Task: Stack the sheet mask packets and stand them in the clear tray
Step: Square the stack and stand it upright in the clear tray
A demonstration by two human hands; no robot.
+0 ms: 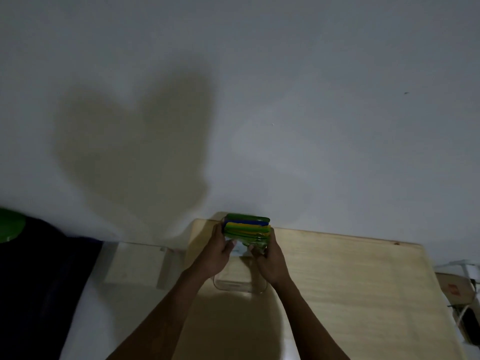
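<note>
A stack of sheet mask packets, green, blue and yellow, stands on edge near the far edge of the wooden table. My left hand grips its left side and my right hand grips its right side. The clear tray lies on the table just below my hands, toward me; its far part is hidden behind them. Whether the packets' lower edges rest inside the tray or hover over it cannot be told.
A white wall rises right behind the table. A clear acrylic stand sits to the left. Dark cloth and a green round object lie at far left. A cardboard box and cables sit at the right.
</note>
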